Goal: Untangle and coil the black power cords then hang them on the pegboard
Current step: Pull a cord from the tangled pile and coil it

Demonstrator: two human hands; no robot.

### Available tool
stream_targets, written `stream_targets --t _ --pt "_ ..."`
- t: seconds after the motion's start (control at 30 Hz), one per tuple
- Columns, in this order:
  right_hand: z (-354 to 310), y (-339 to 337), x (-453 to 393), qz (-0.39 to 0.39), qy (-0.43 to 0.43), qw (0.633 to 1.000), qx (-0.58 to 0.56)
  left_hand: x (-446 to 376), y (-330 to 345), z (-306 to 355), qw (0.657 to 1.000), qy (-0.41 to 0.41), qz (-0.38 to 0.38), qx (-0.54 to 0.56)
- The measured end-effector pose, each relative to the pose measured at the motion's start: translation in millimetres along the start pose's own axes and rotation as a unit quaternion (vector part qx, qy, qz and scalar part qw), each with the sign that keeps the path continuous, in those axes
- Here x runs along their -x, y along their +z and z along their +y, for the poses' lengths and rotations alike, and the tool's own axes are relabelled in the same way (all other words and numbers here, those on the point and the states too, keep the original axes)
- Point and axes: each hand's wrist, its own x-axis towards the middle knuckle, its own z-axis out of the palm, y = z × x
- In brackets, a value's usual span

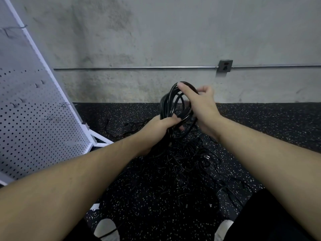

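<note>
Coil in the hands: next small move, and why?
Probably lay one more loop: the left hand grips the coil at its bottom, the right hand guides cord over the top, and cord trails down into the tangled pile on the floor.

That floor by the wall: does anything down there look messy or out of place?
Yes. A heap of tangled black cords sprawls loose over the speckled floor. Only one coil is tidy, gripped by the left hand and right hand. The pegboard hooks look bare.
</note>
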Motion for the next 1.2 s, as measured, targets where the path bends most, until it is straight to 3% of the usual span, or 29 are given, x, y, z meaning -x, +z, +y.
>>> stream_targets --t 0.07,0.17,0.33,0.53,0.9,1.07,1.2 --pt "-2 -3 3 -0.096 0.105 0.989 -0.044 1 0 -1 1.0 0.002 -0.01 0.019" --pt "-2 -8 5 -0.192 0.157 0.967 -0.057 4 -6 -2 0.999 -0.026 -0.027 0.024" --pt "-5 2 3 -0.108 0.146 0.98 -0.081 3 -14 -3 0.997 -0.062 -0.007 0.041" --pt "-17 11 1 -0.132 0.13 0.957 -0.222 1 -15 5 0.987 -0.052 0.017 0.148" --pt "-26 6 -4 -0.155 0.162 0.927 -0.301 10 -21 15 0.964 -0.086 -0.149 0.203" --pt "-20 5 -5 -0.164 0.168 0.926 -0.295 14 -13 15 0.947 -0.108 -0.183 0.241" --pt "-11 5 -1 -0.153 0.15 0.947 -0.24 6 -8 5 0.951 -0.08 -0.18 0.238"
